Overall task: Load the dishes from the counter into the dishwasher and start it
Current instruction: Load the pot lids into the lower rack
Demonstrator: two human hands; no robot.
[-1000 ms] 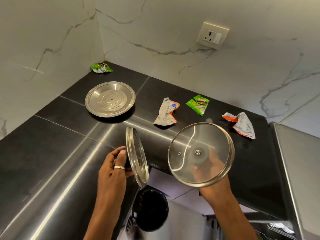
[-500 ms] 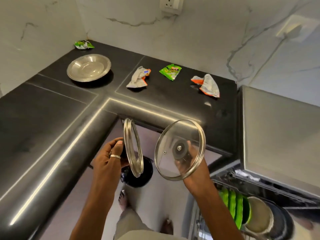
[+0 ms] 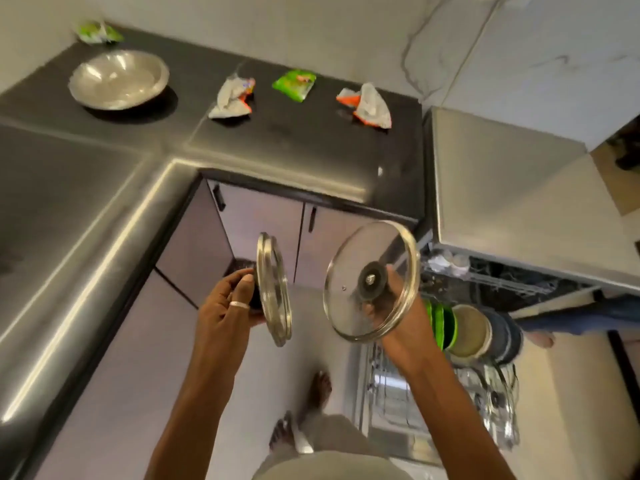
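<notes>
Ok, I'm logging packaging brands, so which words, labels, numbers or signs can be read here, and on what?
No text is legible; the frame is motion-blurred.
Middle green wrapper: printed, too blurred to read.
White-and-orange wrapper left of it: too blurred.
Orange-and-white wrapper on the right: too blurred.
Corner green wrapper: too blurred.
Edge-on glass lid and face-on glass lid: no markings visible.

You are looking down at a dark L-shaped counter (image 3: pixel 311 150) that is catching a bright streak of light along its front edge. White veined walls (image 3: pixel 329 32) are rising behind it, and lilac cabinet doors (image 3: pixel 263 223) are standing closed beneath.
</notes>
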